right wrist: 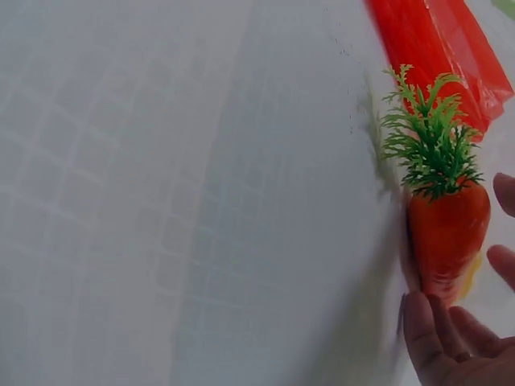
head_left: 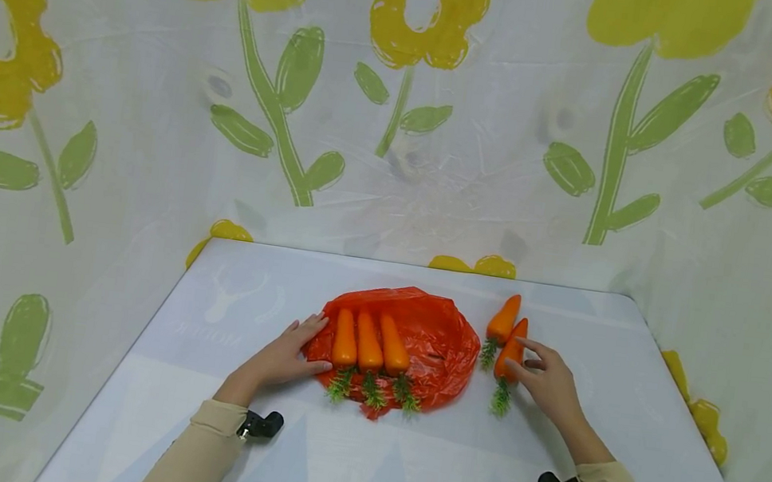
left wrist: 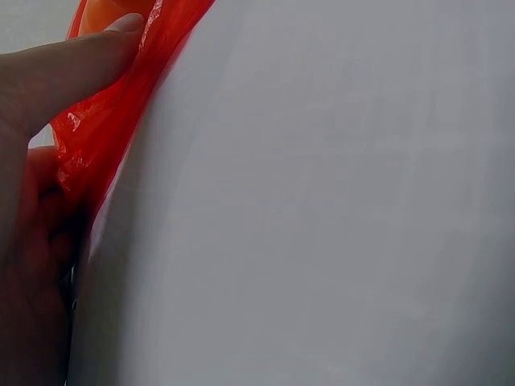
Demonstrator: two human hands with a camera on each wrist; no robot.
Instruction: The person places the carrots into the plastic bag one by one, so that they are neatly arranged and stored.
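Observation:
A red plastic bag point(head_left: 440, 352) lies spread on the table, with three orange toy carrots point(head_left: 369, 343) side by side on it, green leafy tops toward me. My left hand point(head_left: 289, 350) rests at the bag's left edge, fingers and thumb spread; its thumb point(left wrist: 88, 68) touches the red plastic in the left wrist view. Two more carrots lie right of the bag, one farther back point(head_left: 503, 318) and one nearer point(head_left: 511, 351). Around the nearer carrot point(right wrist: 449, 233) is my right hand point(head_left: 549, 382), fingers loosely bent, with a gap visible between some fingertips and the carrot.
The white table point(head_left: 210, 380) carries a faint pale blue pattern. Behind it and at both sides hangs a white sheet point(head_left: 464, 194) printed with yellow flowers. Black wrist devices point(head_left: 262, 424) sit by the sleeve cuffs.

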